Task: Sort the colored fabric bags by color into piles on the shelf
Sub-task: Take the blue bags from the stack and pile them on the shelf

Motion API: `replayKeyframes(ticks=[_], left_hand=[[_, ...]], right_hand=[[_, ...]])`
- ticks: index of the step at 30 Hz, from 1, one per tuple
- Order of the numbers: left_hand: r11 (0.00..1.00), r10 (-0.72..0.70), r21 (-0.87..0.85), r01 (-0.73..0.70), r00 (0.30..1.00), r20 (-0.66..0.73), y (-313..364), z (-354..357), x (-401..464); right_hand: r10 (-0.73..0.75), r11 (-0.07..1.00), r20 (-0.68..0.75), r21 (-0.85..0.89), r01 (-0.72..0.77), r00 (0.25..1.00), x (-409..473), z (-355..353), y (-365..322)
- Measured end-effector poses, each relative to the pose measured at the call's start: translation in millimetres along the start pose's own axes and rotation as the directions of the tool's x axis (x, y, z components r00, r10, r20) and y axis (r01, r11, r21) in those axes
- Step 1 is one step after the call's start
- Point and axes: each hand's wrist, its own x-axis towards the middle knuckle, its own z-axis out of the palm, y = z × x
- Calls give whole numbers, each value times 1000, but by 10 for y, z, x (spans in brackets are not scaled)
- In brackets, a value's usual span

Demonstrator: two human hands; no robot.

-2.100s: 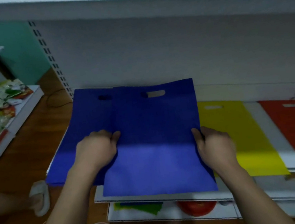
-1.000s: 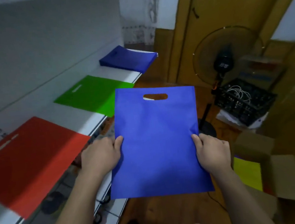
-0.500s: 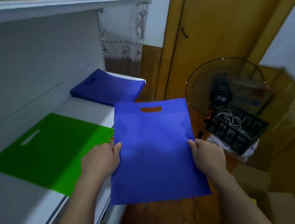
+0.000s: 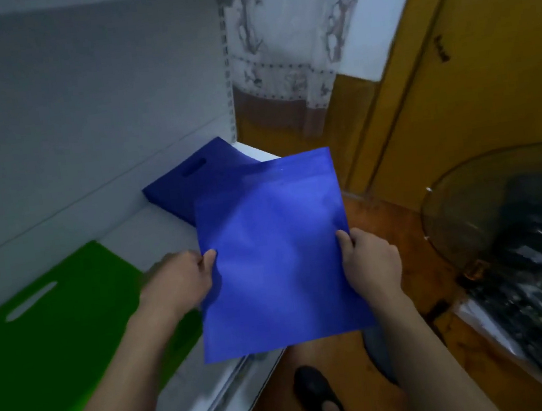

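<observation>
I hold a flat blue fabric bag [image 4: 275, 249] in the air over the front edge of the white shelf [image 4: 150, 233]. My left hand [image 4: 183, 281] pinches its left edge and my right hand [image 4: 370, 261] pinches its right edge. Its far end overlaps the near part of a pile of dark blue bags [image 4: 191, 181] at the shelf's right end. A green bag [image 4: 40, 336] with a cut-out handle lies flat on the shelf to the left of my left arm.
A grey back panel [image 4: 80, 109] rises behind the shelf, with another shelf board above. To the right are a wooden door [image 4: 484, 59], a standing fan [image 4: 519, 209] and a black crate on the wooden floor [image 4: 384, 225]. A dark shoe [image 4: 314, 391] shows below the bag.
The view has moved right along the shelf, past the yellow and red bags to the green one. The held blue bag now reaches over the dark blue pile at the shelf's end.
</observation>
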Motion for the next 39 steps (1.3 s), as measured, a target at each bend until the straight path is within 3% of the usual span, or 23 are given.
replayKeyframes(ticks=[3, 6, 11, 15, 19, 25, 30, 36, 39], left_hand=[[991, -129, 35, 131, 990, -51, 14, 162, 318], [961, -276, 12, 276, 961, 12, 111, 220, 538], [872, -488, 62, 485, 872, 47, 386, 129, 770], [801, -598, 2, 599, 800, 57, 478, 156, 932], [760, -648, 0, 650, 759, 65, 493, 209, 1099], [688, -725, 13, 726, 686, 61, 475, 268, 1236], [701, -704, -95, 707, 707, 67, 443, 353, 1185], [695, -697, -202, 690, 716, 51, 418, 356, 1136], [693, -702, -202, 692, 712, 30, 425, 246, 1013]], right_hand=[[-141, 990, 30, 17, 141, 990, 707, 173, -130], [-322, 944, 23, 81, 319, 947, 1329, 287, -289], [-482, 876, 117, 73, 477, 868, 2067, 469, -641], [-606, 796, 148, 103, 597, 782, 2504, 743, -935], [-574, 812, 210, 22, 583, 792, 2716, 944, -1060], [-557, 826, 258, 80, 558, 789, 2824, 1146, -1081], [-571, 814, 285, 71, 577, 770, 2852, 1200, -1089], [-543, 823, 264, -21, 567, 798, 2780, 1137, -1143], [-590, 791, 245, -17, 612, 769, 2562, 1000, -1258]])
